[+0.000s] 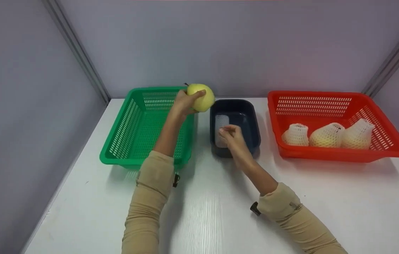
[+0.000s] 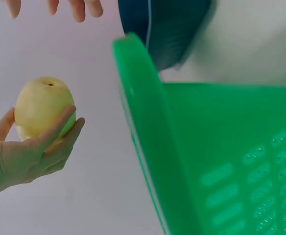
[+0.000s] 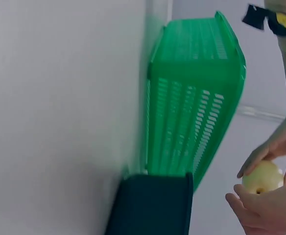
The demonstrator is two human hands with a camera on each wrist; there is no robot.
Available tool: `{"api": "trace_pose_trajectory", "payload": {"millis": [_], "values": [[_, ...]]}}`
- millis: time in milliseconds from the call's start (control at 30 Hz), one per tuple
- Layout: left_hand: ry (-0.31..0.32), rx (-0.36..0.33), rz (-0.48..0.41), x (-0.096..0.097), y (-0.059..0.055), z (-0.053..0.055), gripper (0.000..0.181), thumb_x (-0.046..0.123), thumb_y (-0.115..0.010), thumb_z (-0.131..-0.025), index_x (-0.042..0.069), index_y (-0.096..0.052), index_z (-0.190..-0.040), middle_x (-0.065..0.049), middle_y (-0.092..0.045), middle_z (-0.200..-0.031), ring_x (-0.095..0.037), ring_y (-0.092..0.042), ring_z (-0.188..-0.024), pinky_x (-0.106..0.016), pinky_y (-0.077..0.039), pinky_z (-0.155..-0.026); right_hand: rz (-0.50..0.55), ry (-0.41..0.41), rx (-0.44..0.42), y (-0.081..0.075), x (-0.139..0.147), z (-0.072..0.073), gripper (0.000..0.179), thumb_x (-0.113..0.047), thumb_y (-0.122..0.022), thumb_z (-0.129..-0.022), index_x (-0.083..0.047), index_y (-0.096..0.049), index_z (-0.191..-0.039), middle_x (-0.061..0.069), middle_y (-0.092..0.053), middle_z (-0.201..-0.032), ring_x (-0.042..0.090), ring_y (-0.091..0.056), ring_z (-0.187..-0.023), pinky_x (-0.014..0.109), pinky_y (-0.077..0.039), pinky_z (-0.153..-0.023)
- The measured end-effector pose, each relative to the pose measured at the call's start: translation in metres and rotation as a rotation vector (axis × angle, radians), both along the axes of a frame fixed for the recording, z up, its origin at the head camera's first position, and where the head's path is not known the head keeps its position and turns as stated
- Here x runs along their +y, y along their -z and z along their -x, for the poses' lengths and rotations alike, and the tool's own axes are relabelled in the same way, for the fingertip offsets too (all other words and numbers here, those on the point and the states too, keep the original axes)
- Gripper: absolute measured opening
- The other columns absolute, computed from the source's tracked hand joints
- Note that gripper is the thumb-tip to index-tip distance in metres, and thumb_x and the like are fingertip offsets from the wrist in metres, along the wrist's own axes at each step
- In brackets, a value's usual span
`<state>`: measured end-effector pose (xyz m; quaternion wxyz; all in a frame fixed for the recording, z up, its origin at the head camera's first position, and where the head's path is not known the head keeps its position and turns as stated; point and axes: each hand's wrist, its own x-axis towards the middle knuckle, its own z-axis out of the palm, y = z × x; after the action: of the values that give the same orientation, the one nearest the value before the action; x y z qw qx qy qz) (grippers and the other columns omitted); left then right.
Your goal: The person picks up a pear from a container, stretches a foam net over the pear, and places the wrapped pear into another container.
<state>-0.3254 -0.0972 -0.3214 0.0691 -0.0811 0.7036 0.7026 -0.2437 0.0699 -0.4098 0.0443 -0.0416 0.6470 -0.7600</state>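
My left hand (image 1: 183, 102) grips a yellow-green pear (image 1: 203, 100) over the right side of the green basket (image 1: 151, 132). The pear's dark stem points up and to the left in the head view. Thumb and fingers wrap its sides, as the left wrist view shows. Over the dark blue bin (image 1: 243, 121), my right hand (image 1: 235, 139) hovers with loosely bent fingers and nothing visible between them. A white foam net (image 1: 222, 120) lies along the bin's left side, partly hidden by that hand.
At the right stands a red basket (image 1: 326, 152) with several fruits in foam nets (image 1: 327, 135) along its front. The white table (image 1: 206, 211) backs onto a pale wall (image 1: 199, 42), with side panels left and right.
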Motion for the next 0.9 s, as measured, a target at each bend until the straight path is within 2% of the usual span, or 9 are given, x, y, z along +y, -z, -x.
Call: {"api": "trace_pose_trajectory", "payload": {"millis": [133,233,400,500,733,900], "values": [[0.063,0.047,0.007,0.013,-0.002,-0.014,0.075,0.022,-0.068,-0.084,0.002,-0.023,-0.141,-0.016,-0.035,-0.133,-0.029,-0.047,-0.114,-0.034,-0.050,-0.078,0.046,-0.014,0.063,-0.008,0.022,0.001,0.040,-0.013,-0.049,-0.096,0.004,-0.030,-0.127,0.020,-0.038,-0.127,0.029,-0.041,-0.118,0.038,-0.033,-0.099],[0.107,0.099,0.043,0.022,0.001,-0.025,0.075,0.020,-0.070,-0.082,0.002,-0.026,-0.140,-0.016,-0.037,-0.132,-0.028,-0.049,-0.111,-0.032,-0.050,-0.076,0.027,-0.025,0.102,-0.013,0.037,-0.001,0.042,-0.014,-0.050,-0.096,0.003,-0.031,-0.128,0.021,-0.037,-0.131,0.027,-0.043,-0.118,0.037,-0.034,-0.099],[0.171,0.169,0.127,0.033,0.012,-0.045,0.074,0.022,-0.073,-0.079,0.005,-0.032,-0.138,-0.013,-0.040,-0.131,-0.024,-0.050,-0.108,-0.031,-0.050,-0.077,-0.039,-0.054,0.170,-0.018,0.056,-0.006,0.048,-0.022,-0.053,-0.094,0.001,-0.032,-0.131,0.017,-0.039,-0.132,0.024,-0.044,-0.119,0.033,-0.037,-0.096],[0.212,0.201,0.176,0.038,0.019,-0.056,0.075,0.026,-0.075,-0.077,0.008,-0.035,-0.138,-0.010,-0.042,-0.130,-0.022,-0.048,-0.109,-0.031,-0.048,-0.080,-0.067,-0.090,0.199,-0.020,0.066,-0.009,0.049,-0.022,-0.054,-0.094,0.000,-0.033,-0.132,0.014,-0.040,-0.132,0.023,-0.043,-0.119,0.033,-0.037,-0.096],[0.341,0.250,0.159,0.050,0.035,-0.077,0.074,0.024,-0.077,-0.075,0.011,-0.038,-0.136,-0.005,-0.044,-0.128,-0.022,-0.048,-0.110,-0.031,-0.047,-0.082,-0.227,-0.206,0.180,-0.024,0.082,-0.015,0.055,-0.020,-0.055,-0.093,-0.004,-0.028,-0.138,0.010,-0.037,-0.135,0.023,-0.040,-0.120,0.034,-0.036,-0.097],[0.392,0.285,0.128,0.056,0.043,-0.087,0.071,0.018,-0.077,-0.074,0.008,-0.040,-0.134,-0.007,-0.044,-0.127,-0.023,-0.050,-0.108,-0.032,-0.048,-0.081,-0.263,-0.277,0.151,-0.026,0.090,-0.018,0.059,-0.019,-0.056,-0.092,-0.005,-0.025,-0.141,0.010,-0.033,-0.140,0.023,-0.037,-0.124,0.034,-0.035,-0.098]]}}
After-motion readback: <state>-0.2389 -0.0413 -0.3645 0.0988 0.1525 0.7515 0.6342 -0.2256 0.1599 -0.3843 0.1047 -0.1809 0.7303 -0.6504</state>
